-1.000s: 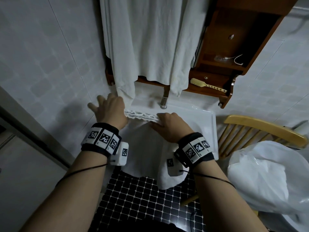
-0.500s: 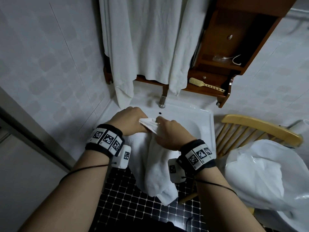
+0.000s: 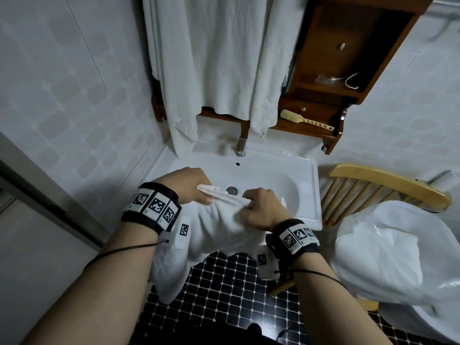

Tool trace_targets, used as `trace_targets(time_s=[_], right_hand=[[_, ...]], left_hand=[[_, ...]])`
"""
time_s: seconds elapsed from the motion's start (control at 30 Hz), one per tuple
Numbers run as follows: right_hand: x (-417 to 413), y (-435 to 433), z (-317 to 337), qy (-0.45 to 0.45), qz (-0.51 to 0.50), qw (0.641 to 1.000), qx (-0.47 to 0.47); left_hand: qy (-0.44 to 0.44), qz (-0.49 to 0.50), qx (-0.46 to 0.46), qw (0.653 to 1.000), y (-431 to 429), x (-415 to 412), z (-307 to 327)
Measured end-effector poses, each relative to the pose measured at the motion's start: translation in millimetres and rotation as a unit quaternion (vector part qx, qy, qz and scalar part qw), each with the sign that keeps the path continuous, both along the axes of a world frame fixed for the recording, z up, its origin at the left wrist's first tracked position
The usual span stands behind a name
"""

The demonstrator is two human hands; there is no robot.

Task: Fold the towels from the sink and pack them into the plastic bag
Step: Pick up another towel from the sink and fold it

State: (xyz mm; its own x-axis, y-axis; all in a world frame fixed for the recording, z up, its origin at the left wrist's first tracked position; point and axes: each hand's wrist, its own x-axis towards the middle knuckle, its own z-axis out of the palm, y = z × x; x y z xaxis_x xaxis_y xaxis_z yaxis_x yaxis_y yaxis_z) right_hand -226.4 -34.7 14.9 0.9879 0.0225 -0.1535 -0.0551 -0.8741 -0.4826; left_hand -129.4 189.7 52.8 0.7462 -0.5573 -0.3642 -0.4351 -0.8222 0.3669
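Note:
A white towel (image 3: 219, 227) hangs over the front edge of the white sink (image 3: 281, 170), its lower end drooping toward the floor. My left hand (image 3: 185, 185) grips one end of its gathered top edge. My right hand (image 3: 262, 207) grips the other end, a short way to the right, so the edge stretches between them above the drain. A white plastic bag (image 3: 388, 257) lies open on the wooden chair (image 3: 383, 180) to the right of the sink.
Large white towels (image 3: 219, 58) hang from a rail above the tap (image 3: 241, 145). A wooden wall shelf (image 3: 331, 95) holds a brush (image 3: 305, 119). Black mosaic floor tiles (image 3: 224, 295) lie below. A tiled wall stands close on the left.
Both hands drew back from the far sink rim toward me, bunched the towel's top edge together, then spread it slightly apart again. The view shifted down a little.

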Motion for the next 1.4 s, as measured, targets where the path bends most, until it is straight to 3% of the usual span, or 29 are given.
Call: trace_targets(time_s=[0.2, 0.3, 0.4, 0.47, 0.53, 0.6, 0.67, 0.73, 0.8, 0.83, 0.9, 1.0, 1.07, 1.27, 1.4], right_hand=[[5, 0, -3, 0.092, 0.075, 0.991, -0.057], [12, 1, -1, 0.062, 0.077, 0.985, -0.139], [24, 6, -4, -0.059, 0.042, 0.973, -0.218], [29, 13, -15, -0.164, -0.001, 0.974, -0.155], [29, 20, -26, -0.217, -0.044, 0.975, -0.008], [27, 26, -30, -0.162, -0.100, 0.975, 0.116], [22, 30, -26, -0.056, -0.121, 0.974, 0.183], [11, 32, -21, 0.025, -0.093, 0.955, 0.279], [1, 29, -22, 0.065, -0.004, 0.932, 0.355], [-3, 27, -26, 0.079, 0.044, 0.927, 0.365], [-3, 26, -32, 0.058, 0.079, 0.952, 0.288], [2, 28, -38, 0.002, 0.049, 0.984, 0.170], [2, 34, -36, -0.001, 0.039, 0.985, 0.170], [-2, 46, -18, -0.046, 0.029, 0.976, 0.209], [0, 42, -14, -0.088, -0.035, 0.964, 0.249]], left_hand=[[0.086, -0.028, 0.088, 0.992, 4, -2, -16], [0.095, -0.045, 0.087, 0.991, -4, -9, -25], [0.105, -0.067, 0.034, 0.992, -12, -18, -26], [0.135, -0.084, -0.029, 0.987, -13, -21, -26], [0.133, -0.084, -0.079, 0.984, -11, -23, -29], [0.133, -0.081, -0.111, 0.982, -12, -25, -32], [0.137, -0.086, -0.126, 0.979, -12, -28, -35], [0.152, -0.065, -0.160, 0.973, -8, -27, -44], [0.149, -0.034, -0.177, 0.972, 0, -25, -50], [0.145, -0.028, -0.199, 0.969, 3, -25, -53], [0.138, -0.007, -0.259, 0.956, 5, -28, -50], [0.064, 0.033, -0.305, 0.950, 7, -27, -44], [0.020, 0.046, -0.276, 0.960, 9, -27, -43], [0.043, 0.008, -0.061, 0.997, 15, -24, -58], [0.015, 0.010, -0.030, 0.999, 18, -25, -55]])
